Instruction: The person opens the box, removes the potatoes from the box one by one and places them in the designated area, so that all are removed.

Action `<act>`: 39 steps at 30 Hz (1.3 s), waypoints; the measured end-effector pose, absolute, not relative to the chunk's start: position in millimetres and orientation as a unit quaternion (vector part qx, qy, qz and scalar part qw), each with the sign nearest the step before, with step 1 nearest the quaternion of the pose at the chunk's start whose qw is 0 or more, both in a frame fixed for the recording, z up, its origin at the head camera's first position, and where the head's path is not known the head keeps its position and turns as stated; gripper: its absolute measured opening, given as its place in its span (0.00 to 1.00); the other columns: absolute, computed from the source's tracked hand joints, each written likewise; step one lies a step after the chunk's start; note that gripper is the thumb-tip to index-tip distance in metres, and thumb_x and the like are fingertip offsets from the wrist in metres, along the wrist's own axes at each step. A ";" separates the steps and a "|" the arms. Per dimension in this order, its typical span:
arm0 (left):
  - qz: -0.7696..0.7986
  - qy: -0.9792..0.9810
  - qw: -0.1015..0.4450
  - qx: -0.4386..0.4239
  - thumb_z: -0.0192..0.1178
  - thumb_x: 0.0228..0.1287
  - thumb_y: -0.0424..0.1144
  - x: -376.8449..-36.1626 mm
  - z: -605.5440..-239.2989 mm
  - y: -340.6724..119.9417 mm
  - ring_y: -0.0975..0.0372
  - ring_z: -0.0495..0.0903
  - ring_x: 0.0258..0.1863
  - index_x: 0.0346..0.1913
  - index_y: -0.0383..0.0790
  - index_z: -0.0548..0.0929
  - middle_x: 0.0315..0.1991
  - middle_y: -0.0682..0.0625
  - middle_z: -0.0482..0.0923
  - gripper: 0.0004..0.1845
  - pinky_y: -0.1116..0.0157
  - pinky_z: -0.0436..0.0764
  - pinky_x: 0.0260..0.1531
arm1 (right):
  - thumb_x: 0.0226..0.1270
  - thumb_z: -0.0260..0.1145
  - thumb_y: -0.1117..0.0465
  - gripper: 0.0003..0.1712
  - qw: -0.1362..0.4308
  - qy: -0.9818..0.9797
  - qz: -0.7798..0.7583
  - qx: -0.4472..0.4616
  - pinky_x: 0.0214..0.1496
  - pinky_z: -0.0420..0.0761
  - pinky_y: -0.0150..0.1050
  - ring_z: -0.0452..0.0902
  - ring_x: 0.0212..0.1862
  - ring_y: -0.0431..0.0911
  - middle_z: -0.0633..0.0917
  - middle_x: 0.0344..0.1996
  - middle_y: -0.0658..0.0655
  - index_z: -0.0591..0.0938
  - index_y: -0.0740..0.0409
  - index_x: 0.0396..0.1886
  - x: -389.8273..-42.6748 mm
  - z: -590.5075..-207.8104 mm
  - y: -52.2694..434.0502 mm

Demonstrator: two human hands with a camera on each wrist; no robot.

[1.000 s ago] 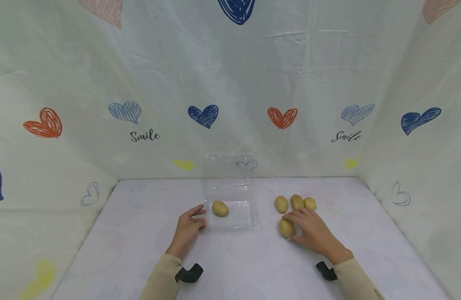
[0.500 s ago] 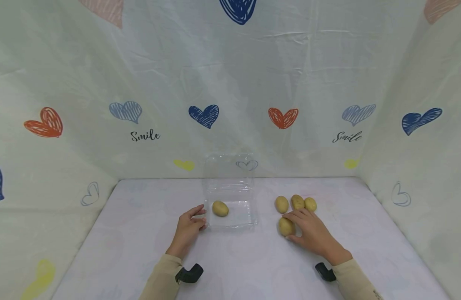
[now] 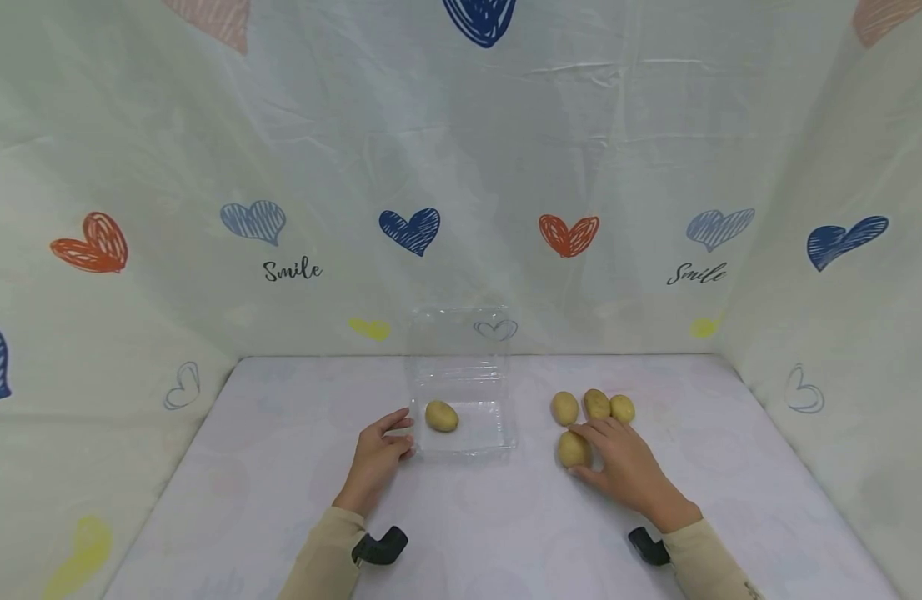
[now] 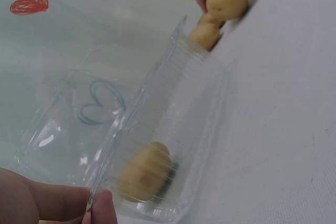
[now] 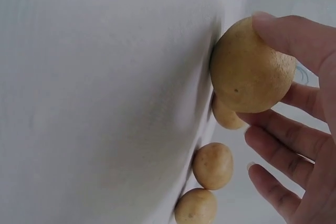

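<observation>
My left hand (image 3: 377, 457) and right hand (image 3: 624, 467) are bare; behind the fingers, beige long sleeves (image 3: 322, 552) reach my wrists, each carrying a small black camera mount (image 3: 380, 546) underneath.

A white table (image 3: 506, 517) carries a clear plastic box (image 3: 464, 425) near its middle, lid open, with one potato (image 3: 442, 415) inside; three potatoes (image 3: 596, 406) lie in a row to the right; a fourth potato (image 3: 572, 448) sits just before them.

Staged recording booth: pale cloth backdrop printed with hearts and "Smile" (image 3: 461, 167) walling three sides of a white cloth-covered surface (image 3: 281, 467).
</observation>
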State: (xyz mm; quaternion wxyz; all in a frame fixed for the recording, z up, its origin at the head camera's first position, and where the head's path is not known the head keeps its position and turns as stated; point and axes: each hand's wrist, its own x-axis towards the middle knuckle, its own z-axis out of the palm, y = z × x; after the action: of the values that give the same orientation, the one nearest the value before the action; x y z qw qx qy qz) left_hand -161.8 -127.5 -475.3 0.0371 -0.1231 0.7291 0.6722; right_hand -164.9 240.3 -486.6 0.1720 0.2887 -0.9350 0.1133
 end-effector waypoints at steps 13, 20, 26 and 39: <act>0.670 0.731 0.034 -0.120 0.55 0.59 0.22 -163.9 -478.6 -128.0 0.59 0.75 0.36 0.62 0.33 0.69 0.53 0.39 0.72 0.25 0.67 0.81 0.34 | 0.45 0.75 0.47 0.34 0.181 -0.937 0.121 0.272 0.48 0.72 0.49 0.73 0.48 0.51 0.80 0.44 0.53 0.78 0.58 0.52 -166.7 -489.3 241.0; 0.671 0.731 0.035 -0.117 0.54 0.59 0.22 -164.9 -479.6 -128.4 0.60 0.75 0.35 0.62 0.32 0.69 0.52 0.40 0.72 0.26 0.67 0.80 0.34 | 0.44 0.76 0.50 0.33 0.191 -0.934 0.121 0.277 0.48 0.73 0.48 0.74 0.47 0.51 0.81 0.43 0.54 0.79 0.59 0.50 -166.6 -486.1 237.2; 0.670 0.732 0.034 -0.120 0.55 0.59 0.21 -165.4 -481.3 -129.7 0.60 0.75 0.35 0.62 0.32 0.69 0.52 0.40 0.72 0.26 0.67 0.81 0.34 | 0.41 0.77 0.49 0.34 0.195 -0.935 0.123 0.268 0.49 0.73 0.49 0.74 0.47 0.51 0.81 0.43 0.54 0.79 0.59 0.49 -165.9 -486.9 234.3; 0.672 0.731 0.032 -0.114 0.55 0.59 0.22 -163.6 -477.8 -128.9 0.60 0.75 0.35 0.62 0.31 0.69 0.51 0.39 0.73 0.25 0.68 0.80 0.34 | 0.43 0.76 0.46 0.35 0.173 -0.950 0.116 0.233 0.51 0.71 0.50 0.73 0.50 0.51 0.81 0.45 0.54 0.78 0.58 0.50 -163.3 -486.7 231.9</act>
State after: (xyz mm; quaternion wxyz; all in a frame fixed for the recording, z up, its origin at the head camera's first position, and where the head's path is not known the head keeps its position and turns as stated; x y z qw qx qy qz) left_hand -163.6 -128.9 -477.8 0.0317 -0.1136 0.7313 0.6718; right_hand -163.3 231.9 -486.7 0.1734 0.2326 -0.9499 0.1162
